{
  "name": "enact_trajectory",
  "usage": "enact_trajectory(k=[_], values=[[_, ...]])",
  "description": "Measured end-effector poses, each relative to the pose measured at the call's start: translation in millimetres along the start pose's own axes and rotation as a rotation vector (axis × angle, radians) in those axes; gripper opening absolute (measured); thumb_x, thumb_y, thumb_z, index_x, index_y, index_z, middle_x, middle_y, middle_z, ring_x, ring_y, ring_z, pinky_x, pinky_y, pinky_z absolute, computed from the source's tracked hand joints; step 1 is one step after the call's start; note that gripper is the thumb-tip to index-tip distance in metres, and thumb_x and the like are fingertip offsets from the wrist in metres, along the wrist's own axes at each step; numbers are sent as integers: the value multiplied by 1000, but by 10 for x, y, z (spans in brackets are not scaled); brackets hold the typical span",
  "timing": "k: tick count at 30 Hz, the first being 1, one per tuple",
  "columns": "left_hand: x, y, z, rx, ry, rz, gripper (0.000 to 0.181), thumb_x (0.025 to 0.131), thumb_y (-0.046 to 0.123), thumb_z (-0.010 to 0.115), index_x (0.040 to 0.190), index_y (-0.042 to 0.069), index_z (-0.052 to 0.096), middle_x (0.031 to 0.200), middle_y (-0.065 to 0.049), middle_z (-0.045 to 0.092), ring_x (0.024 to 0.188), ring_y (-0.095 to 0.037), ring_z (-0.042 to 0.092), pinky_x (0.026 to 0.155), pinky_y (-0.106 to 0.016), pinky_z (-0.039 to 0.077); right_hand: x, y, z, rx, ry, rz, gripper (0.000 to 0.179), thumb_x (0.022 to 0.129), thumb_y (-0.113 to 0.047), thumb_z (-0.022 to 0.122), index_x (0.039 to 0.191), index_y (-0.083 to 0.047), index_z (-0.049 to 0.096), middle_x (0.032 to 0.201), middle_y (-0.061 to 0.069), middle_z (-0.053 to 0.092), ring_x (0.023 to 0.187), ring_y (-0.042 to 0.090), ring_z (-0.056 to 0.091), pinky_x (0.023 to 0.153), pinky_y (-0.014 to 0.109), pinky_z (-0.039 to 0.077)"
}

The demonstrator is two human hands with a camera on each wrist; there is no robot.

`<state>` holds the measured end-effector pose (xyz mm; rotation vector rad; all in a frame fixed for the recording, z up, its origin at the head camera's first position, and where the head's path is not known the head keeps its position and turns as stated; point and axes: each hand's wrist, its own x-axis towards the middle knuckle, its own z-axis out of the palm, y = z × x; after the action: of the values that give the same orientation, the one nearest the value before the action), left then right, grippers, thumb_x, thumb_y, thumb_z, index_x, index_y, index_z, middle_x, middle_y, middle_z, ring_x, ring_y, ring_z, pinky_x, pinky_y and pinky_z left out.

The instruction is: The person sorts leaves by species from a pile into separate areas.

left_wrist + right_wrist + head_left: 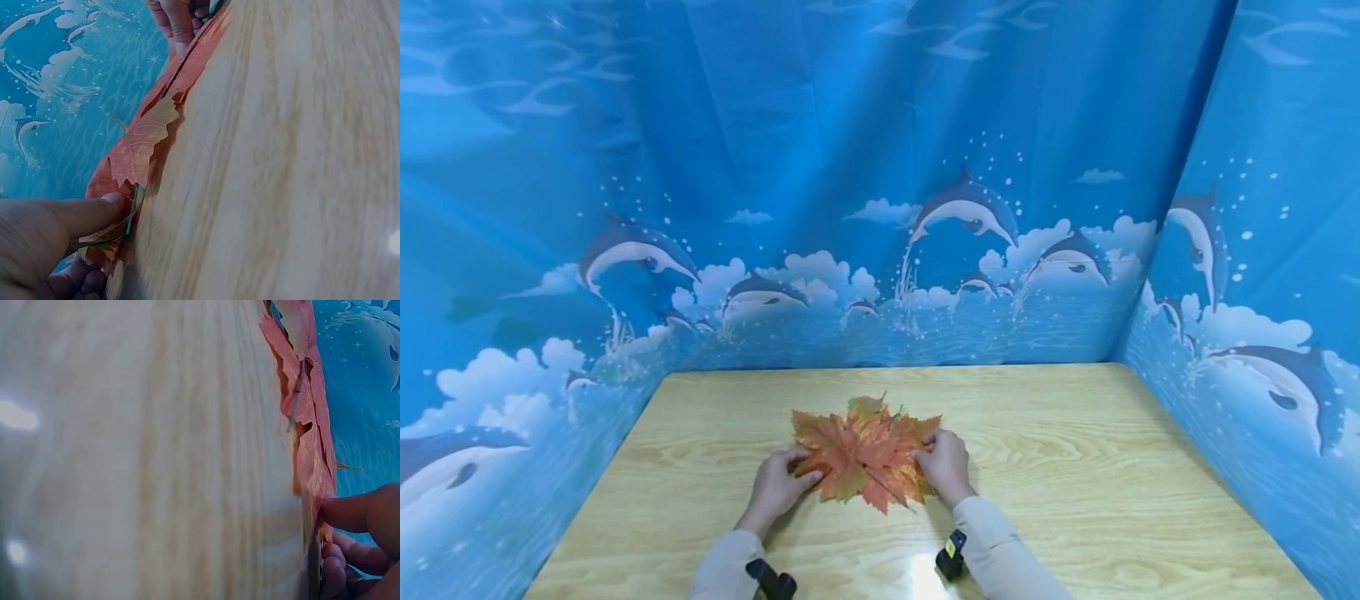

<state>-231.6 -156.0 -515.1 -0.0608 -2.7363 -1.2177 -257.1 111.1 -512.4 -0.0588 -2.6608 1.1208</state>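
Note:
A layered pile of orange-red and greenish maple leaves [867, 454] lies on the wooden table. At its left edge, my left hand [781, 483] pinches the leaves between thumb and fingers. My right hand [946, 463] grips the pile's right edge in the same way. In the left wrist view the left thumb [94, 215] presses on the leaves [140, 140], with thin green stems beside it. The right wrist view has the right thumb [350, 514] on top of the leaves [309, 450] and fingers curled below the edge. The undersides of the leaves are hidden.
The wood-grain table [1075, 467] extends around the leaves on all sides. A blue curtain with printed dolphins [850, 167] stands along its back, left and right edges. Dark camera mounts sit on both wrists, the right one [951, 557] near the tabletop.

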Motion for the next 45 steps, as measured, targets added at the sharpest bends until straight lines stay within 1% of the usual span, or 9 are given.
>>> enact_trajectory(k=[5,13,20,24,28,32,37,40,45], values=[[2,20,-12,-49,-5,-43,25,76,11,80,98,4,70,98,-9,68,92,-25,62,80,-43,50,-2,19,-15,6,-7,3,21,72,-13,83,80,-2,67,70,3,61,64,14,55,58,31,46],[2,31,-19,-97,-10,-88,24,78,9,79,98,3,67,91,-7,67,85,-20,59,73,-36,48,37,68,-30,75,-17,11,14,71,-5,81,77,-4,68,66,-1,62,60,9,54,57,29,45],[17,51,-55,-141,-57,-166,34,83,24,76,111,5,68,101,-7,68,91,-20,61,75,-36,50,49,34,-86,127,-49,82,8,75,-2,75,81,-4,70,66,-3,63,57,6,52,59,27,44],[18,62,-79,-164,-52,-188,36,88,31,70,111,3,69,106,-12,68,94,-22,61,76,-36,50,59,13,-105,202,-57,109,8,76,1,73,83,-1,70,68,0,63,58,8,53,57,25,45],[16,77,-80,-165,-35,-184,36,87,28,71,110,0,68,112,-19,66,104,-33,60,85,-45,50,73,5,-92,342,-66,183,15,77,3,72,91,5,69,73,6,63,61,10,55,56,23,48],[35,110,-56,-181,-27,-202,36,83,24,75,108,-1,68,114,-21,64,110,-38,57,92,-49,47,76,1,-71,406,-35,265,26,76,1,74,100,8,67,79,9,67,66,10,59,59,22,50],[59,143,-53,-187,-34,-253,33,80,23,78,101,0,67,108,-17,64,103,-32,57,85,-44,47,65,-18,-78,422,-40,314,31,77,-1,75,105,7,66,85,11,69,68,12,62,61,23,52],[61,146,-80,-167,-49,-249,34,80,23,79,100,-1,66,105,-17,64,97,-29,57,78,-41,48,66,-27,-83,440,-47,325,30,76,1,74,104,7,66,82,10,69,66,13,63,60,23,52],[60,141,-121,-152,-52,-236,46,80,23,79,111,-5,61,109,-21,63,101,-33,59,80,-44,50,73,-15,-78,443,-47,323,28,75,1,74,101,6,67,80,9,69,66,13,63,58,22,50]])
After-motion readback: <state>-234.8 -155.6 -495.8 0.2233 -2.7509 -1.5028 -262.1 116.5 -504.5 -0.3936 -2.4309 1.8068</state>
